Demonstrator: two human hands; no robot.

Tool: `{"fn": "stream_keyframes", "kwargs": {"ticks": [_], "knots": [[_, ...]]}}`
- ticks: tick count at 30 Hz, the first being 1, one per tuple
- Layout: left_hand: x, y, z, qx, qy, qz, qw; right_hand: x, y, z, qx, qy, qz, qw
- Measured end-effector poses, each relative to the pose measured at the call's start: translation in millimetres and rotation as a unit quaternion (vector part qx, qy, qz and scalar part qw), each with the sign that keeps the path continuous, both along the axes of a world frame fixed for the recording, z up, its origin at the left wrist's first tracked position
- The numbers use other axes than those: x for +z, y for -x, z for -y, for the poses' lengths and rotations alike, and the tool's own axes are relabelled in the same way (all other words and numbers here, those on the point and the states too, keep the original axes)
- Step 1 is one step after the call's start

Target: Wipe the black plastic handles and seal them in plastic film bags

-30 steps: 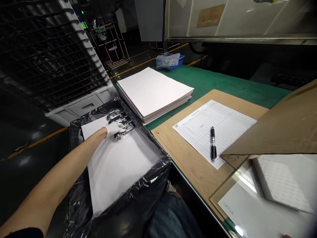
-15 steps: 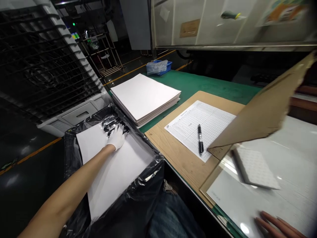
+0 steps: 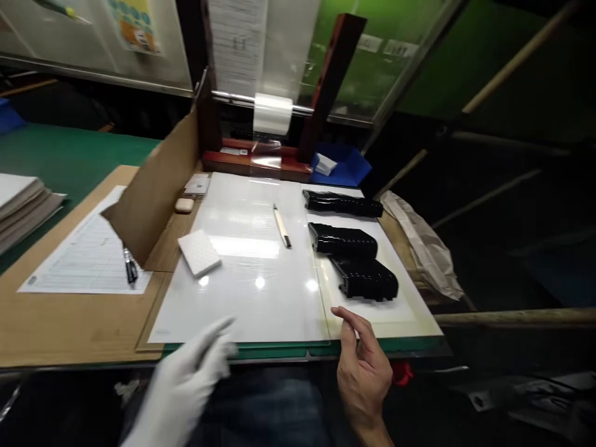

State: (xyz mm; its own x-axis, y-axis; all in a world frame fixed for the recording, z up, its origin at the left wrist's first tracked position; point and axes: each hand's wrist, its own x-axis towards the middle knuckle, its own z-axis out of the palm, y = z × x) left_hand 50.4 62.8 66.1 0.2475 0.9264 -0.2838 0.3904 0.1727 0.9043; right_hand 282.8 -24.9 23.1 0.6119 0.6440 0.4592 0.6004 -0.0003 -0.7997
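My left hand, in a white glove and blurred, is over the table's front edge with fingers stretched forward and nothing visible in them. Opposite it, my bare right hand holds nothing; its fingers are bent, with a gap between thumb and forefinger. Just beyond the right hand lies a glossy black moulded part. It touches a second black part, and a third black part lies farther back. A white patterned block and a cream-and-black pen lie on the white work surface.
An upright cardboard sheet stands left of the work surface. Beside it lie a printed form and a black pen. A film roll hangs at the back, near a blue bin. Paper sheets are stacked far left.
The view has swung right, from the black-lined box to the work surface. My left hand has left the wrapped black parts in that box. Both hands are now in front of the table.
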Motion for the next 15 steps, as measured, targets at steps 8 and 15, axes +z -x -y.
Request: {"fn": "stream_keyframes", "kwargs": {"ticks": [8,15], "knots": [[-7.5,-226.2,-35.0,-0.192,0.172,0.058,0.964,-12.3,-32.8,50.8,-0.103,-0.010,-0.072,0.992],[8.9,-160.7,-1.6,-0.138,0.213,0.148,0.956,2.5,-27.4,48.3,-0.115,0.088,-0.273,0.951]]}}
